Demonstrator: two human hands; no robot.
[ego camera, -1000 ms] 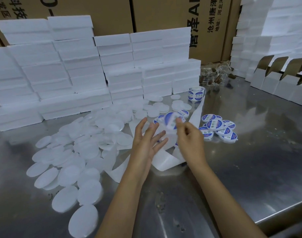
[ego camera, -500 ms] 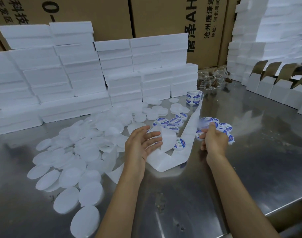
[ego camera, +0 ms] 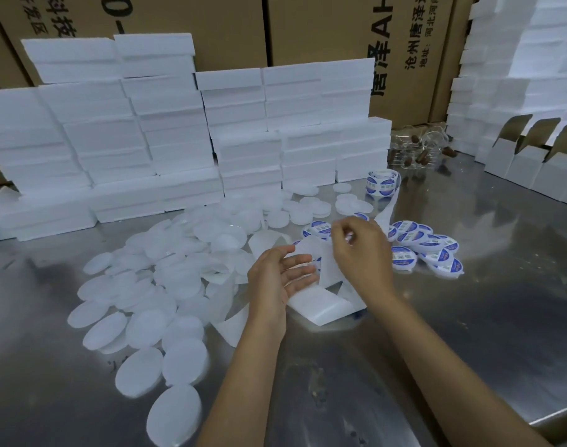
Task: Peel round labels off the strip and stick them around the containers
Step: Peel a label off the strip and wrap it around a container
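Note:
A white backing strip (ego camera: pixel 324 303) loops across the steel table (ego camera: pixel 469 333) and runs back to a roll of blue round labels (ego camera: pixel 380 185). My left hand (ego camera: pixel 277 275) lies under the strip with its fingers nearly straight, supporting it. My right hand (ego camera: pixel 361 250) is above the strip, thumb and forefinger pinched together at its upper edge; what they pinch is hidden. Labelled round containers (ego camera: pixel 424 250) lie in a pile to the right of my hands. Several plain white round containers (ego camera: pixel 153 285) are spread on the left.
Stacks of white foam blocks (ego camera: pixel 185 140) form a wall behind the containers, in front of brown cartons (ego camera: pixel 324 30). Open white boxes (ego camera: pixel 533 159) stand at the back right. Clear packets with brown pieces (ego camera: pixel 414 150) lie near the roll. The table's front edge (ego camera: pixel 559 414) is at lower right.
My right hand has come back from the labelled pile on the right to the strip. My left hand has stayed under the strip.

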